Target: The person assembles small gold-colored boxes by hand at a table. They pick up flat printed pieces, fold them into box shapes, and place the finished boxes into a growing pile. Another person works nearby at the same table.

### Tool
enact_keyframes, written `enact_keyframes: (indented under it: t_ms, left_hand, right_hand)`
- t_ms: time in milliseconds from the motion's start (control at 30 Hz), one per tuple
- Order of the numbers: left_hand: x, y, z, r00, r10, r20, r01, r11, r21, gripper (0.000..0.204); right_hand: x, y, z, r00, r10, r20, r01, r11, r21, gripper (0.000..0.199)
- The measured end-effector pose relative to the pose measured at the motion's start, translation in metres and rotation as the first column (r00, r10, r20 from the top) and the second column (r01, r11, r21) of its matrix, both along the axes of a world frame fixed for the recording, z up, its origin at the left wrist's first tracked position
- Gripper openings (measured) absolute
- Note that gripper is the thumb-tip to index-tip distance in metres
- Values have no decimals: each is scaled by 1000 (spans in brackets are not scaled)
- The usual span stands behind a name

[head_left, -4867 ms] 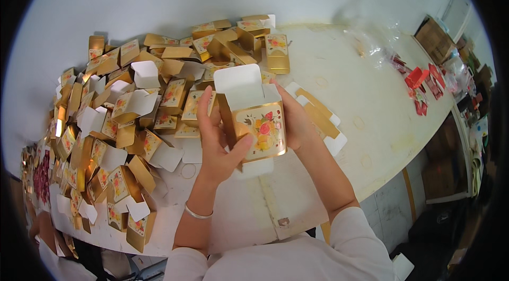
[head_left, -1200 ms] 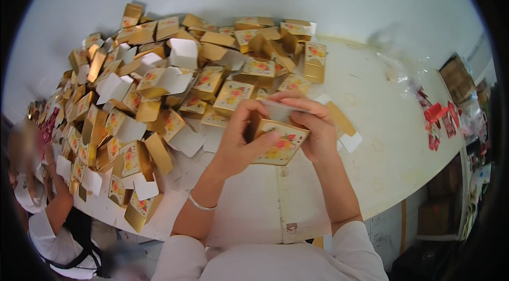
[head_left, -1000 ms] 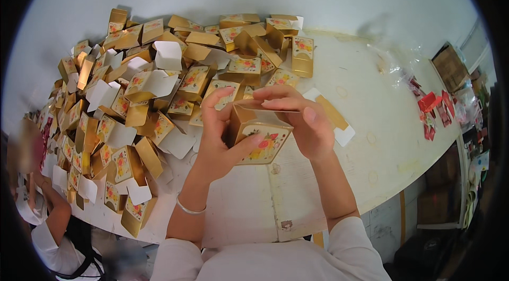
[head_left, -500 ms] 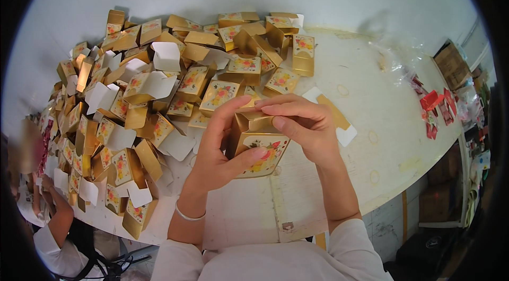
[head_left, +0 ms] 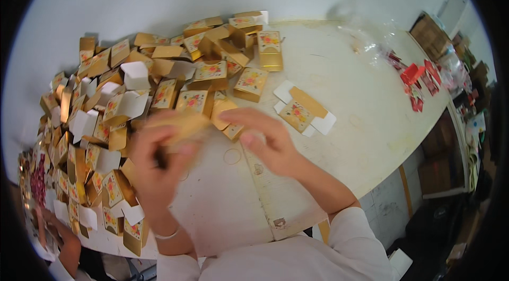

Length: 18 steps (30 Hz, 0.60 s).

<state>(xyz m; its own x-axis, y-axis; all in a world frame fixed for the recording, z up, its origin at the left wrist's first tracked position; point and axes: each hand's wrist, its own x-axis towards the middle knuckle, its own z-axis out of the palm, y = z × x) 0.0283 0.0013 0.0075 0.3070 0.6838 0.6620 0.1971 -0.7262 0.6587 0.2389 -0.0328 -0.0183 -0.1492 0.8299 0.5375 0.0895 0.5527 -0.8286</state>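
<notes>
My left hand (head_left: 159, 162), smeared by motion, is curled at the near edge of the pile of cartons. A blurred gold carton (head_left: 185, 125) is in its fingers, and the print on it cannot be made out. To its right, my right hand (head_left: 270, 143) reaches over the table with thumb and fingers apart, holding nothing that I can see. Its fingertips overlap a gold carton (head_left: 224, 111) at the pile's edge; whether they touch is unclear. Right of the pile lies a partly flat gold carton (head_left: 298, 114) with white flaps and a flower print.
The heap of gold flowered cartons (head_left: 193, 102), many with flaps standing up, covers the left of the white table (head_left: 339, 148). Clear plastic (head_left: 371, 42) and red packets (head_left: 416, 77) lie at the far right. Another person's arm (head_left: 66, 238) shows at lower left.
My hands have parted: the left has swung left with the carton, while the right has let go and opened. The view has shifted right, uncovering the partly flat carton.
</notes>
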Motion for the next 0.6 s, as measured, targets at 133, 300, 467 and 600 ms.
enact_keyframes:
  t_ms: [133, 300, 467, 600]
  left_hand:
    - [-75, 71, 53, 373, 903, -213, -672, 422, 609, 47]
    - [-76, 76, 33, 695, 663, -277, -602, 748, 278, 51]
    - [9, 32, -9, 917, 231, -326, -246, 969, -5, 33]
    - [45, 14, -29, 944, -80, -322, -4, 968, -251, 50]
  right_hand:
    - [77, 30, -49, 856, -452, 251, 465, 885, 8, 13]
    - [141, 48, -96, 597, -513, 616, 293, 855, 428, 7]
    - [127, 50, -108, 578, -481, 660, 331, 877, 350, 15]
    - [129, 44, -105, 539, -548, 640, 436, 831, 345, 19]
